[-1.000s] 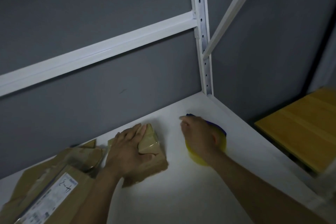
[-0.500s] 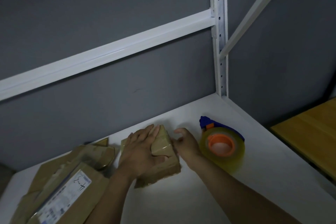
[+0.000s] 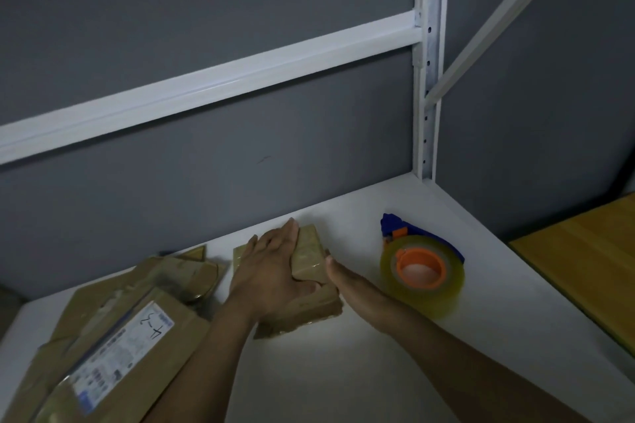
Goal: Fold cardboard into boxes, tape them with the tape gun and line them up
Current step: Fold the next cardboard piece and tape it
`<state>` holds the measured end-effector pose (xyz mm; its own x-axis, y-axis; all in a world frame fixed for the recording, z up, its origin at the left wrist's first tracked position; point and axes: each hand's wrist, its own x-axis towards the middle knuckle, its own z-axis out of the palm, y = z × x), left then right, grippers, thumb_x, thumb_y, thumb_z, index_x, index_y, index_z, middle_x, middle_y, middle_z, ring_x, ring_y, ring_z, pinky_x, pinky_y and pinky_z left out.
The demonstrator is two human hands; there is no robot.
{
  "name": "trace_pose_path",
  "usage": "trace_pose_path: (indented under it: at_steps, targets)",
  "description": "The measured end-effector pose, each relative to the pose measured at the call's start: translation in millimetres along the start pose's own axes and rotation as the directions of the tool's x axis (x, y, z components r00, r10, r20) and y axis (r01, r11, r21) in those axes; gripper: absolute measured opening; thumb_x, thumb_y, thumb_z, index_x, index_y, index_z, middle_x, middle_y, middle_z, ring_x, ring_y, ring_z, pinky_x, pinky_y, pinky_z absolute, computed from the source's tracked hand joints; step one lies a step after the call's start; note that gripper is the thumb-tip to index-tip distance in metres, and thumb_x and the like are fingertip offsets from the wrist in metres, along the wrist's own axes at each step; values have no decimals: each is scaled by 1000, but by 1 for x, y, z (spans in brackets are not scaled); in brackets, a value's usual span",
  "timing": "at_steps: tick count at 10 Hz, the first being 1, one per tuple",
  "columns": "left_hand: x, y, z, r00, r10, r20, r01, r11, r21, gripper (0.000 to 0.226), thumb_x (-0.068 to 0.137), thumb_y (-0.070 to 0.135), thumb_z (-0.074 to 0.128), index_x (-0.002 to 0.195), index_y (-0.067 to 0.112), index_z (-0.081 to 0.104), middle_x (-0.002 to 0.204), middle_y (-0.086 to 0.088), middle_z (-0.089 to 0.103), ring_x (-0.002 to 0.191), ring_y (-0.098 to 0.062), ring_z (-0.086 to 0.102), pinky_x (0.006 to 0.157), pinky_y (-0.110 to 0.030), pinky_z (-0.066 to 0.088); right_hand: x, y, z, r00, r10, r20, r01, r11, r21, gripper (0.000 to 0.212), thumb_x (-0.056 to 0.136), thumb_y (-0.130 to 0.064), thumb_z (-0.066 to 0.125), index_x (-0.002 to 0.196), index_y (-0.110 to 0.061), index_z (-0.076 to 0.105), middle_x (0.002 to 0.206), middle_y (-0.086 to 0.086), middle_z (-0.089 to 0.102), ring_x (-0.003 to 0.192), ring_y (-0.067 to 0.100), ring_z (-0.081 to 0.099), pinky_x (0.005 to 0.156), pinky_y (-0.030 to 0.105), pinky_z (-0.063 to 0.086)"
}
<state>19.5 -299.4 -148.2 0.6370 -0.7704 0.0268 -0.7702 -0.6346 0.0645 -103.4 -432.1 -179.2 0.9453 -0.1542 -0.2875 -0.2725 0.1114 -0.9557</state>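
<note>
**Q:** How did your hands lie on the task's box?

**A:** Your left hand lay flat on top of the small taped cardboard box, its fingers straight and close together, pressing down. Your right hand stood edge-on against the box's right side, fingers straight as far as they showed, their tips hidden.

**Q:** Where was the tape gun?

**A:** The tape gun, blue with an orange core and a clear roll, sat on the white shelf, right of your right fingers, near but apart. Left of your left fingers lay flattened cardboard bearing a white label, just beside the box.
</note>
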Motion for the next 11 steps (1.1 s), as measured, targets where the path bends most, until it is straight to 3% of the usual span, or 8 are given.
trace_pose_path:
  at_steps: [2,4,5,6,7,8,9,11]
  targets:
    - [-2,-3,2,1000,22,22,-23,999,42,106,81,67,53,153,23,-11,160,10,-11,149,-13,-2,119,-33,-7,14,-18,13,985,-119,-128,76,950,-304,57,100,-49,25,152,-30,12,152,2,31,135,22,37,99,26,33]
    - [-26,-43,-5,999,-46,-1,46,999,-22,105,55,87,23,148,47,-4,158,19,-9,148,-8,-4,117,-30,-6,22,-15,0,965,-198,-172,82,851,-519,51,99,-52,31,143,-27,33,130,5,53,117,24,53,99,35,44]
    - [-42,-46,3,990,-120,-75,112,988,-107,108,54,89,23,150,43,5,161,13,1,148,-12,2,112,-21,-3,21,-19,1,928,-369,-57,205,632,-748,45,100,-38,41,138,-15,43,134,6,48,131,24,42,111,36,34]
    - [-45,-37,10,973,-191,-130,173,976,-132,111,55,87,21,153,34,13,161,2,9,146,-22,13,116,-29,4,25,-16,1,738,-650,180,402,209,-891,44,96,-48,44,131,-25,57,141,-5,49,135,14,37,114,27,22]
    - [-48,-33,13,978,-146,-147,123,980,-157,108,60,93,22,151,35,19,161,4,10,145,-21,18,120,-34,12,33,-26,-2,859,-492,141,203,75,-976,50,95,-46,49,141,-29,43,151,-7,35,142,14,24,116,25,9]
    - [-52,-27,7,977,-69,-204,4,952,-305,88,70,76,55,145,33,38,157,10,21,141,-13,28,116,-19,11,40,-55,-17,949,-299,100,90,-47,-995,63,98,-34,48,152,-28,16,160,-6,11,147,19,7,119,34,6]
    - [-49,-20,6,970,-74,-233,-9,942,-335,60,81,49,68,137,38,50,150,18,34,134,-27,40,113,-31,26,43,-57,-30,940,-308,146,180,83,-980,62,100,-14,46,152,-26,15,160,-5,8,146,19,16,119,36,18]
    - [-29,-3,24,918,-180,-352,62,945,-322,59,83,27,74,138,26,52,144,4,48,117,-26,48,93,-14,21,14,-44,-64,925,-380,-24,33,143,-989,56,101,-33,41,152,-28,17,159,-2,16,146,19,14,117,33,13]
